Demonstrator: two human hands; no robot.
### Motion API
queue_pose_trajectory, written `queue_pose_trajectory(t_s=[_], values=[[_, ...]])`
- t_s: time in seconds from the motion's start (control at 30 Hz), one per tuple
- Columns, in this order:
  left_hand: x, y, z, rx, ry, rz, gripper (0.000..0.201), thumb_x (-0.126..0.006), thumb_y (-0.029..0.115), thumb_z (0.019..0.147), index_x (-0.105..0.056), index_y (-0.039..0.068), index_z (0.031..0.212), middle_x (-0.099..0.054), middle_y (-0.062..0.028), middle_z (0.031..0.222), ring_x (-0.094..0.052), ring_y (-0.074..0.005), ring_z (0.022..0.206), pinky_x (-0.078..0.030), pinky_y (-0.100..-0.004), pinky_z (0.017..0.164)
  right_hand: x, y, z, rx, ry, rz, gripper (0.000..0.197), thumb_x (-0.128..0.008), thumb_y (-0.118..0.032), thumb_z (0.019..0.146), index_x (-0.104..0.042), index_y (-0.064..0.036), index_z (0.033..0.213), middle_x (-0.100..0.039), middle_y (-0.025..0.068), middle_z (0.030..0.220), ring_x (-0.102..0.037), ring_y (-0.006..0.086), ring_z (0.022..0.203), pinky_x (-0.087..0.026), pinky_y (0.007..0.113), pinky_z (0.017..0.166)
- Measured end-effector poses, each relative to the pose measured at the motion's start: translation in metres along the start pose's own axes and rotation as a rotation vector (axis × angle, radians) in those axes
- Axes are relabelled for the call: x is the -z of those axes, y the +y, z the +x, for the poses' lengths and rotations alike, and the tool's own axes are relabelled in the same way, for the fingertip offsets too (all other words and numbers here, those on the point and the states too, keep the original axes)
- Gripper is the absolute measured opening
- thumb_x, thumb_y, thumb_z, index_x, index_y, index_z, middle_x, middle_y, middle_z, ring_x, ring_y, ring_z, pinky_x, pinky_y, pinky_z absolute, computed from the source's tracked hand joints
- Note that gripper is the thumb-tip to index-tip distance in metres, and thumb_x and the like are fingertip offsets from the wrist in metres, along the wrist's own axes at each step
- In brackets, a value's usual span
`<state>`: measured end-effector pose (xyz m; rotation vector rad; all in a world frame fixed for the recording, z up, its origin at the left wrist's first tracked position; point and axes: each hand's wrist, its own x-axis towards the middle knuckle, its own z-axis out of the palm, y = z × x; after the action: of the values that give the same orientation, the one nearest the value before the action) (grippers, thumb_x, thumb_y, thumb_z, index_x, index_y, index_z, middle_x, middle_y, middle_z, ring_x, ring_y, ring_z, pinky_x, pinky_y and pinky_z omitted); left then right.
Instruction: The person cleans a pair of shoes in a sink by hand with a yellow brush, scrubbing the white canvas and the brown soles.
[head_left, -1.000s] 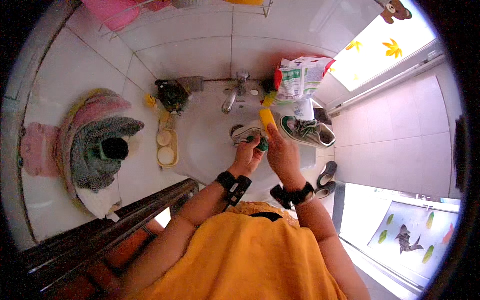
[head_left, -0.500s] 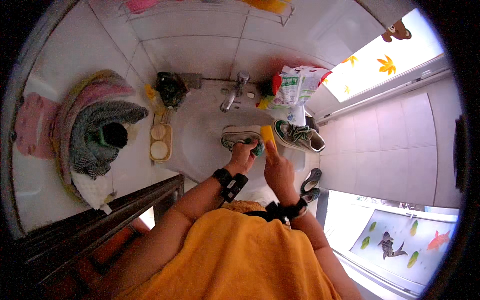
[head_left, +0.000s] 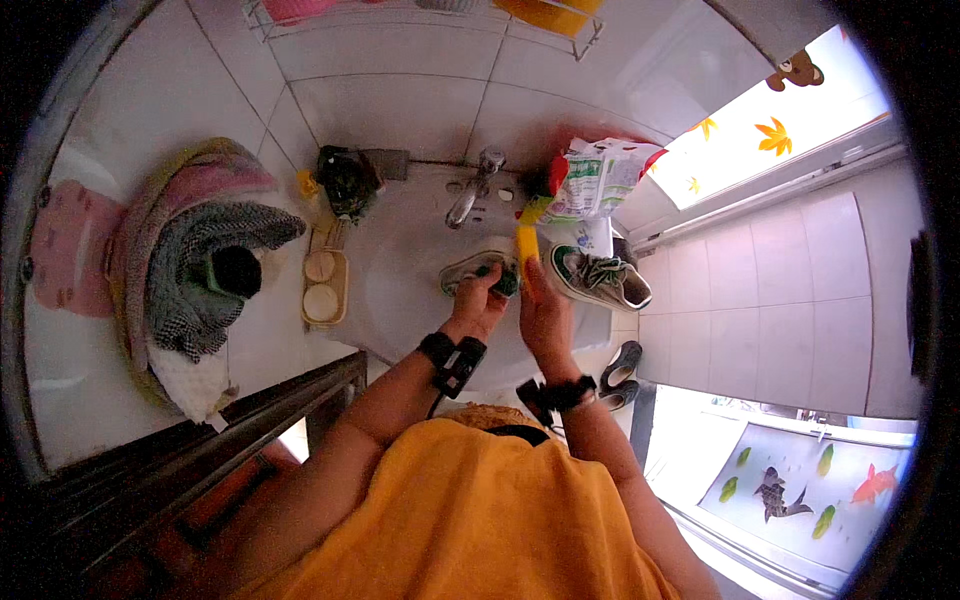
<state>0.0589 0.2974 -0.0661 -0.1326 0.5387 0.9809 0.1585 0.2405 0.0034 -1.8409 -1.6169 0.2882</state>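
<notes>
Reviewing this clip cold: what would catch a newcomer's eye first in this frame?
Both hands meet over the white sink at the centre: the left hand grips a green-trimmed sneaker in the basin, and the right hand holds a yellow brush against it. A second sneaker rests on the sink's right edge. To the left hangs a heap of towels.

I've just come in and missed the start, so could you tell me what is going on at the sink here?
A person in an orange top stands over a white sink. The left hand grips a sneaker lying in the basin, and the right hand holds a yellow brush against it. A second sneaker sits on the sink's right edge, beside a detergent bag. The tap is above the basin; whether water runs cannot be told.
</notes>
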Motion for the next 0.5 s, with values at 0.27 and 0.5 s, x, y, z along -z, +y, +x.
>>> queue_pose_trajectory(t_s=[0.27,0.5], values=[[0.007,0.01,0.009,-0.055,0.001,0.028,0.014,-0.057,0.013,0.086,-0.057,0.007,0.099,-0.061,-0.0036,0.092,-0.06,-0.0179,0.082,-0.051,-0.0289,0.069,-0.023,-0.001,-0.014,-0.081,0.068,0.224,0.037,-0.053,-0.011,0.085,-0.05,-0.0056,0.122,-0.059,0.0216,0.101,-0.06,0.0313,0.093,-0.048,0.033,0.073],[0.0,0.008,0.005,0.005,0.061,0.004,0.015,-0.056,0.01,0.086,-0.056,0.006,0.101,-0.06,-0.0041,0.095,-0.059,-0.0177,0.087,-0.05,-0.0282,0.076,-0.03,0.015,-0.011,-0.226,0.066,0.392,0.036,-0.054,-0.011,0.086,-0.051,-0.0024,0.12,-0.059,0.0209,0.106,-0.06,0.0212,0.098,-0.046,0.029,0.078]])
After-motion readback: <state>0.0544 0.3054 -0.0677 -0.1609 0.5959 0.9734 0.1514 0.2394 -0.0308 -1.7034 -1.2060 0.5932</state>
